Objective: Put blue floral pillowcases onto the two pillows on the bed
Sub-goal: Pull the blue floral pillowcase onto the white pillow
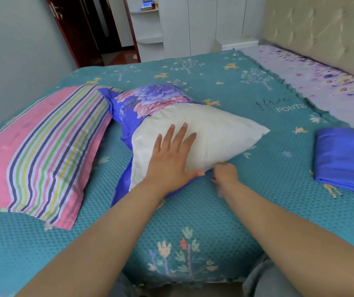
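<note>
I am looking down at a big bed with a teal cover (225, 200), and a striped pillow (39, 151) lies on the left, still waiting for its own case. My left hand (171, 155) lies flat with straight fingers on the white pillow (210, 133), I think to hold it down, while my right hand (225, 174) pinches the edge of the blue floral pillowcase (141, 101) under it, ready to pull. Only the far end of the pillow is inside, and a folded blue pillowcase (345, 159) sits well apart on the right.
</note>
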{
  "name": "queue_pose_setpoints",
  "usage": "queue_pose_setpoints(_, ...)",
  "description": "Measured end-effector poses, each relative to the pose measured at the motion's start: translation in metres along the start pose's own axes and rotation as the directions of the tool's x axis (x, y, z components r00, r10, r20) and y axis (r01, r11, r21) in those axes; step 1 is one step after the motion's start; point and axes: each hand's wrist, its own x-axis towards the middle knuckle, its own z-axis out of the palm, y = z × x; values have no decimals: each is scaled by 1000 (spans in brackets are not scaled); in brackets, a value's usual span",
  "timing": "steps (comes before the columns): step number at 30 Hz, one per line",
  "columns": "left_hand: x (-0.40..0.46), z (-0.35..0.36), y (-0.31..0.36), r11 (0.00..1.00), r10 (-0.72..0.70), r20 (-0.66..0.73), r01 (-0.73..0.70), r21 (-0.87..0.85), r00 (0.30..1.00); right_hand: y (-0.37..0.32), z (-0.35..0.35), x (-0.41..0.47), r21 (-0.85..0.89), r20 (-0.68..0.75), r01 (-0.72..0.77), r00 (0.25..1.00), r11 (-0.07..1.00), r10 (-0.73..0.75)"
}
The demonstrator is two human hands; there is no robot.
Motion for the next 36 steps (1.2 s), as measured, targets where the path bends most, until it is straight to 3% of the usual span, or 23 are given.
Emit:
queue_pose_setpoints(2, 16, 16, 15, 986, 90, 102, -103, 133, 991, -4, -14, 20, 202, -53, -100, 992, 974, 113)
queue_pose_setpoints(4, 25, 35, 16, 963, 122, 99, -141, 229, 988, -10, -19, 32, 368, -13, -80, 996, 926, 92)
queue_pose_setpoints(7, 38, 48, 2, 960, 25, -23, -18, 279, 999, -29, -21, 34, 445, 114, 68, 985, 893, -132)
queue_pose_setpoints(10, 49, 36, -22, 986, -19, -178, 48, 162, 984, -40, -19, 47, 478, 106, 92, 981, 873, -161)
queue_pose_setpoints(11, 52, 24, -31, 992, -79, -207, 98, 84, 975, -39, -19, 57, 478, 29, 93, 992, 873, -122)
queue_pose_setpoints(13, 59, 2, -54, 945, -326, -245, 309, -106, 913, -29, -17, 70, 424, -70, 43, 997, 905, -14)
queue_pose_setpoints(16, 61, -22, -92, 809, -586, -300, 520, -274, 753, -19, -10, 70, 475, 58, -139, 990, 869, 126)
queue_pose_setpoints(18, 56, -24, -98, 831, -553, -321, 482, -277, 769, -24, -7, 63, 561, 184, -223, 973, 797, 143)
queue_pose_setpoints(22, 41, -9, -51, 926, -228, -275, 121, -358, 934, -32, 7, 52, 633, 384, -357, 915, 687, 121)
queue_pose_setpoints(24, 39, 2, -25, 986, -47, -156, 20, -167, 987, -40, 12, 46, 582, 464, -346, 884, 736, 49)
queue_pose_setpoints(25, 39, 6, -18, 999, -24, -115, 18, -49, 993, -44, 14, 43, 569, 459, -301, 888, 765, 8)
queue_pose_setpoints(28, 45, 9, -15, 989, -59, -180, 82, 125, 982, -53, 9, 38, 619, 357, -182, 932, 764, -68)
queue_pose_setpoints(32, 49, -7, -23, 977, -93, -234, 135, 168, 968, -70, -16, 25, 679, 446, -284, 892, 677, -73)
queue_pose_setpoints(36, 47, -25, -19, 980, -129, -132, 147, 134, 983, -84, -47, -5, 499, 446, -252, 895, 829, 4)
